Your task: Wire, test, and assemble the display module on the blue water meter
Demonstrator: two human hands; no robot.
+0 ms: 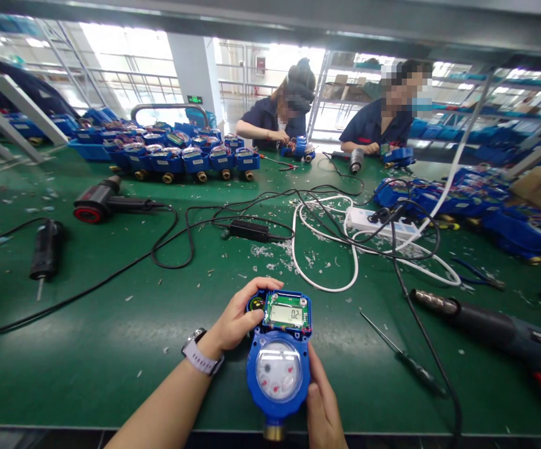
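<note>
Item: a blue plastic water meter (278, 368) with brass end, which you held at the green desk's (111, 374) near edge, your left hand (235, 318) clasping its display end, your right hand (322, 415) its body. It looked stiff and fairly heavy, best gripped by the casing.

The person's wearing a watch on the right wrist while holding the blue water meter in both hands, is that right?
No, the watch is on the left wrist, not the right; the head view shows it just behind the left hand. The rest stands: the left hand and the right hand both hold the blue water meter.
</note>
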